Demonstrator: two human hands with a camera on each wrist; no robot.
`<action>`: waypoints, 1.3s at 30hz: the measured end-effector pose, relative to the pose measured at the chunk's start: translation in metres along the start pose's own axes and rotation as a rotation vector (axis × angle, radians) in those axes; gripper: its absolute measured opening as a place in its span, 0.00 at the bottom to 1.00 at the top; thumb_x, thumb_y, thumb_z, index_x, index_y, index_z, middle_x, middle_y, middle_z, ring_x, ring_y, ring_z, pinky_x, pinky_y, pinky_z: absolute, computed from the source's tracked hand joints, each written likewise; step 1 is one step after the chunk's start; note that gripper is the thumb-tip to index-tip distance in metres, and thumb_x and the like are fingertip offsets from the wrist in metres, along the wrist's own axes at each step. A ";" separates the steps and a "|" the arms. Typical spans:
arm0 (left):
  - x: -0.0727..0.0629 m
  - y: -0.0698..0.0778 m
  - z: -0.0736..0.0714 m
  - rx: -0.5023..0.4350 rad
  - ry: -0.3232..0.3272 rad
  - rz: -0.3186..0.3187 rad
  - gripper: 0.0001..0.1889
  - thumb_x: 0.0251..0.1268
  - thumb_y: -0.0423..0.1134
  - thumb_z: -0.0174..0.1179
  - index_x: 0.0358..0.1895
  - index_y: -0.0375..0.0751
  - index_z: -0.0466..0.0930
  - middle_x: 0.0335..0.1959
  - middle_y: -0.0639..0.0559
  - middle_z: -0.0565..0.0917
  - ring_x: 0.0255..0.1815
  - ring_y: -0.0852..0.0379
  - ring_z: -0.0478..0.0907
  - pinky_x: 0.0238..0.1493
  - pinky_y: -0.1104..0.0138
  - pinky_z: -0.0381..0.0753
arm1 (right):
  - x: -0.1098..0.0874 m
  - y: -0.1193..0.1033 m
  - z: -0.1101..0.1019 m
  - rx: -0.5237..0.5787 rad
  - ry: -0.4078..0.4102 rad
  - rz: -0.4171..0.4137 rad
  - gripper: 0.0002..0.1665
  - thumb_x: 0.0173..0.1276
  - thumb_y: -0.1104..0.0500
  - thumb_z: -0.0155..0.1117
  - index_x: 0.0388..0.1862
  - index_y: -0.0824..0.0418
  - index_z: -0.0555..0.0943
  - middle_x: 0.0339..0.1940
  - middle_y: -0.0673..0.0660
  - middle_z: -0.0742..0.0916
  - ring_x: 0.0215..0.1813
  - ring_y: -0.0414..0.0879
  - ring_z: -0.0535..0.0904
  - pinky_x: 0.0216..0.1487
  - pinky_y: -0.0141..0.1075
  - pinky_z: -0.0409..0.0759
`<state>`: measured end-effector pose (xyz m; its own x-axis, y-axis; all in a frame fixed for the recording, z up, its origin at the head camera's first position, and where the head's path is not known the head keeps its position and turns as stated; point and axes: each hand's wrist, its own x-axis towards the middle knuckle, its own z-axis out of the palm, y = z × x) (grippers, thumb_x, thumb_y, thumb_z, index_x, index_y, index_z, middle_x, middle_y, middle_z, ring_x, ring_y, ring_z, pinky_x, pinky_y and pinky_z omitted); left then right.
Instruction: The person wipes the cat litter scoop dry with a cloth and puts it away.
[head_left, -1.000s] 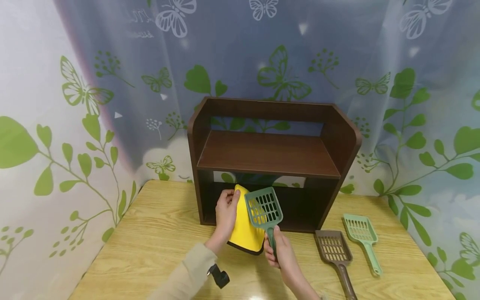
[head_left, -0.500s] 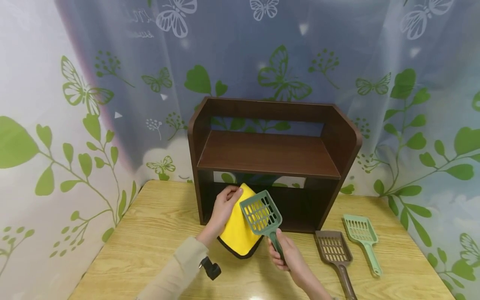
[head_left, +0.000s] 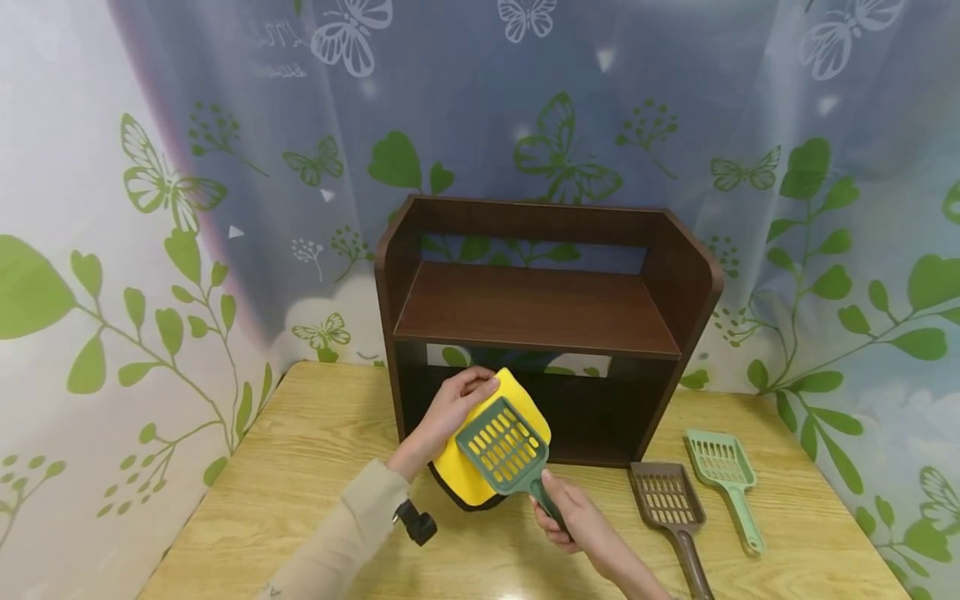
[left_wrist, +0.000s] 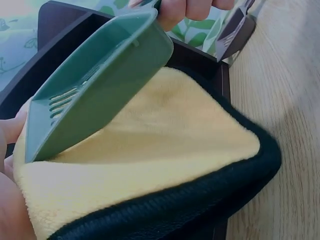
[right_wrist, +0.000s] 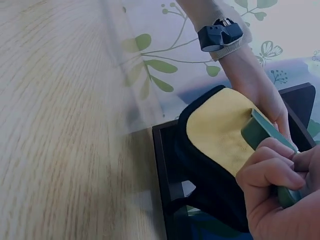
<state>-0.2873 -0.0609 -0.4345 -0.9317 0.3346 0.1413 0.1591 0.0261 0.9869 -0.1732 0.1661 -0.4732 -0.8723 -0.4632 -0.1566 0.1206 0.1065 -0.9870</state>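
Note:
My right hand (head_left: 573, 521) grips the handle of a dark green slotted litter scoop (head_left: 504, 446), its fingers curled round it in the right wrist view. With the left hand (head_left: 450, 408) I pinch a yellow cloth (head_left: 459, 471) with a black edge near its upper corner. The scoop's head lies over the cloth in the head view, its slots showing yellow. In the left wrist view, the scoop (left_wrist: 100, 80) has its tip against the cloth (left_wrist: 150, 130) beside my left fingers. Both are held above the table, in front of the shelf's lower opening.
A dark brown two-level shelf (head_left: 540, 308) stands at the table's back. To the right lie a brown litter scoop (head_left: 667, 496) and a light green one (head_left: 722, 458) on the wooden table (head_left: 300, 467). Patterned curtain (head_left: 247, 167) surrounds the back and sides.
The scoop's head has moved left and down, tilting further left, and now lies fully over the cloth. The cloth's top has shifted right with my left fingers. The other scoops have stayed put.

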 end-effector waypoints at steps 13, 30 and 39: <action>-0.009 -0.003 -0.010 0.104 -0.060 0.064 0.14 0.78 0.47 0.56 0.56 0.43 0.79 0.45 0.48 0.86 0.39 0.56 0.82 0.42 0.69 0.79 | -0.001 -0.006 -0.009 -0.054 0.057 -0.025 0.31 0.84 0.39 0.36 0.34 0.61 0.70 0.18 0.46 0.68 0.17 0.35 0.57 0.17 0.25 0.55; -0.031 -0.001 -0.031 0.265 -0.096 0.225 0.07 0.77 0.39 0.57 0.51 0.45 0.81 0.44 0.50 0.86 0.40 0.55 0.80 0.42 0.69 0.78 | -0.011 -0.036 -0.025 -0.084 0.126 -0.067 0.30 0.85 0.41 0.37 0.40 0.64 0.75 0.19 0.49 0.73 0.16 0.37 0.63 0.16 0.28 0.61; -0.037 0.002 -0.033 0.319 -0.048 0.228 0.07 0.77 0.40 0.58 0.50 0.47 0.82 0.44 0.54 0.86 0.43 0.56 0.80 0.49 0.66 0.78 | -0.006 -0.068 -0.027 -0.151 0.156 -0.172 0.34 0.85 0.42 0.37 0.48 0.73 0.76 0.21 0.52 0.74 0.17 0.39 0.64 0.15 0.31 0.64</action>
<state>-0.2631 -0.1039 -0.4348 -0.8457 0.4094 0.3424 0.4604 0.2350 0.8561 -0.1891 0.1855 -0.4041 -0.9377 -0.3461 0.0322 -0.0976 0.1734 -0.9800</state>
